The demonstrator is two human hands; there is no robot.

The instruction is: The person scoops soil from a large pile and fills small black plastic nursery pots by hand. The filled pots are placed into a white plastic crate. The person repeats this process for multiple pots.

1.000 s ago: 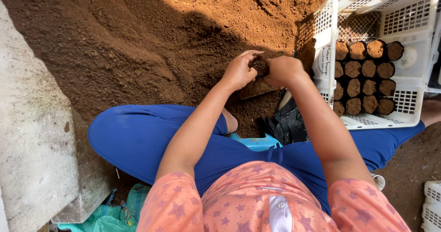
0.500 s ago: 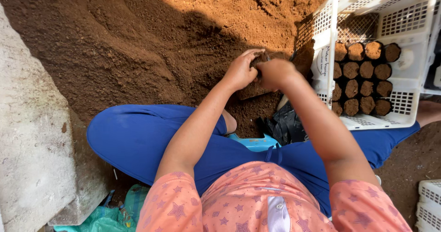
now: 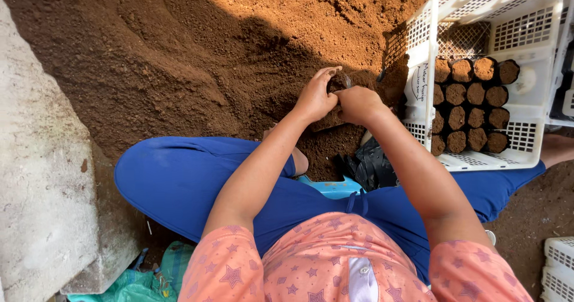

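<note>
Fingers: both hands curl around a small dark bag (image 3: pixel 338 87), likely full of soil; it is mostly hidden.
Left hand (image 3: pixel 315 97): grips the bag's left side.
Right hand (image 3: pixel 357 103): grips its right side, knuckles up.
Soil heap (image 3: pixel 197 57): brown, crumbly, under the hands.
Crate (image 3: pixel 526 33): white plastic, just right, holding round filled bags (image 3: pixel 472 101).

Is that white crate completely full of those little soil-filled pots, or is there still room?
Partly full. The white crate holds four rows of soil-filled pots at its near end; the far end shows bare mesh floor.
</note>
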